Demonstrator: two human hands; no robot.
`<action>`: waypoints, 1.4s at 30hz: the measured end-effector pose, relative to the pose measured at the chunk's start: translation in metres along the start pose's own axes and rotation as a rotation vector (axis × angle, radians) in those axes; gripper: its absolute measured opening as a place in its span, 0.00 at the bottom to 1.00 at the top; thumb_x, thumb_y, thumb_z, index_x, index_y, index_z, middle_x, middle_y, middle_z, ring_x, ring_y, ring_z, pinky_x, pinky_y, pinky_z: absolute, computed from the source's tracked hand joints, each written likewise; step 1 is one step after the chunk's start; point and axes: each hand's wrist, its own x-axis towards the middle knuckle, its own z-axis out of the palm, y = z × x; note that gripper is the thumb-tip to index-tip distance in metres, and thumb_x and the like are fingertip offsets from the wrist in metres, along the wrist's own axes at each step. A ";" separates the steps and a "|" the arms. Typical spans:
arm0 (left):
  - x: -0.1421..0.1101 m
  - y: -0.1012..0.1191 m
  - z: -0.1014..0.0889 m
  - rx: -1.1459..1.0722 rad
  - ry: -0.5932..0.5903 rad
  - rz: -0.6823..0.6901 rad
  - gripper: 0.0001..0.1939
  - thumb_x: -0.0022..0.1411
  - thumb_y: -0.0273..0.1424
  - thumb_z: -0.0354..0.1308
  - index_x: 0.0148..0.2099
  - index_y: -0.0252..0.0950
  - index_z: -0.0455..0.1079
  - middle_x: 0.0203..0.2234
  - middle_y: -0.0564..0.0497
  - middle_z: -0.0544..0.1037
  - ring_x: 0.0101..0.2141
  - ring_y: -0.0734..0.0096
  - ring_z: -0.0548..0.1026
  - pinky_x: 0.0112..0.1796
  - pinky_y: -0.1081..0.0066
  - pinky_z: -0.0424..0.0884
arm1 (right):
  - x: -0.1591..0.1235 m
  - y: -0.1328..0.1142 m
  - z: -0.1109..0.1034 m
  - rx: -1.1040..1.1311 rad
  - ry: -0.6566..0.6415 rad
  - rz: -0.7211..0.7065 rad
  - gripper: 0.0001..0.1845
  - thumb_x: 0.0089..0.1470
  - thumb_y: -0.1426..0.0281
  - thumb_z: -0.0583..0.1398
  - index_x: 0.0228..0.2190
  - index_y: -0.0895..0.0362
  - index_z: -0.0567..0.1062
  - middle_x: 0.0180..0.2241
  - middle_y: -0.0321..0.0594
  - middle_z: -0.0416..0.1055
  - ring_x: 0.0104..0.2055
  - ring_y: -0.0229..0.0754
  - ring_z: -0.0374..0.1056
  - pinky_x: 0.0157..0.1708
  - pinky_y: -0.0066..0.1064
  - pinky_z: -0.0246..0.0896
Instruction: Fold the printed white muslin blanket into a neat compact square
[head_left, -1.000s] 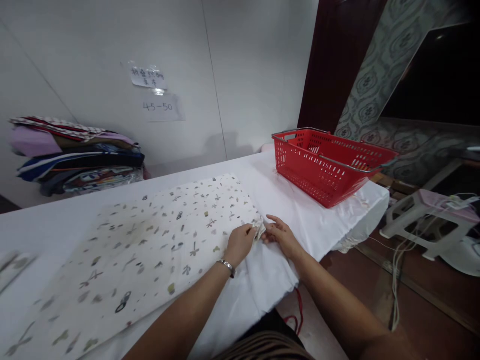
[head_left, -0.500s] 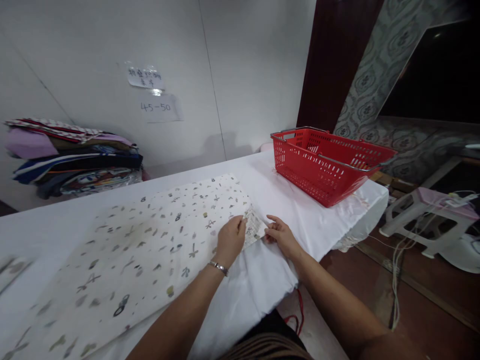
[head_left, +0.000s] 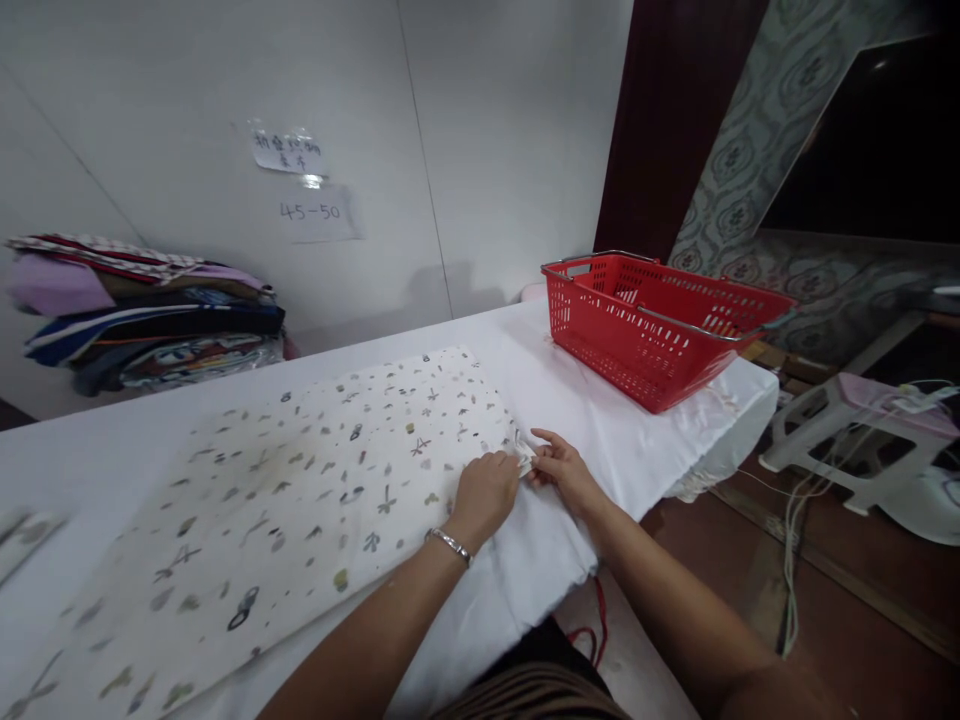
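Note:
A white cloth [head_left: 300, 490] printed with small grey, green and brown shapes lies spread along the table, flat except at its near right corner. There the fabric is bunched between my two hands. My left hand [head_left: 486, 492], with a silver bracelet at the wrist, is closed on the cloth's corner, its fingertips partly hidden. Just to the right, my right hand [head_left: 559, 470] pinches the tip of the same corner between thumb and lower fingers, while its index finger sticks out.
A red plastic basket [head_left: 622, 345] stands at the table's right end. Folded clothes [head_left: 157, 320] are stacked at the back left. Another piece of patterned cloth [head_left: 26, 535] lies at the left edge. A white tablecloth [head_left: 525, 370] covers the table. A stool [head_left: 862, 430] and cables are on the right.
My left hand first drew back left, showing the folded corner between the hands, then returned right against my right hand, bunching the fabric. My right hand stayed nearly still.

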 end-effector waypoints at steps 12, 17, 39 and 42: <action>0.001 0.003 0.002 0.025 -0.003 0.030 0.10 0.65 0.27 0.45 0.39 0.35 0.68 0.31 0.47 0.73 0.34 0.64 0.71 0.34 0.66 0.62 | -0.003 -0.002 0.002 -0.028 -0.009 -0.007 0.27 0.40 0.69 0.63 0.45 0.54 0.67 0.25 0.31 0.68 0.24 0.37 0.68 0.25 0.30 0.62; 0.000 0.003 0.000 0.010 -0.015 0.022 0.12 0.66 0.29 0.43 0.39 0.35 0.68 0.32 0.47 0.73 0.34 0.64 0.71 0.34 0.66 0.62 | -0.003 -0.003 0.002 -0.056 -0.013 0.001 0.28 0.41 0.66 0.64 0.47 0.54 0.66 0.26 0.31 0.68 0.25 0.37 0.68 0.25 0.29 0.62; -0.001 0.013 0.005 -0.022 -0.015 0.037 0.12 0.63 0.22 0.42 0.40 0.33 0.67 0.33 0.46 0.73 0.36 0.63 0.70 0.37 0.63 0.64 | -0.004 -0.001 0.003 -0.114 -0.003 -0.002 0.29 0.41 0.63 0.65 0.47 0.54 0.66 0.23 0.28 0.65 0.22 0.34 0.64 0.25 0.29 0.62; -0.005 0.014 0.003 -0.061 -0.035 0.007 0.11 0.64 0.26 0.44 0.44 0.34 0.66 0.36 0.46 0.73 0.38 0.63 0.70 0.38 0.63 0.64 | -0.002 0.003 0.002 -0.110 -0.001 -0.022 0.30 0.39 0.65 0.66 0.46 0.54 0.66 0.21 0.26 0.62 0.20 0.32 0.60 0.23 0.28 0.59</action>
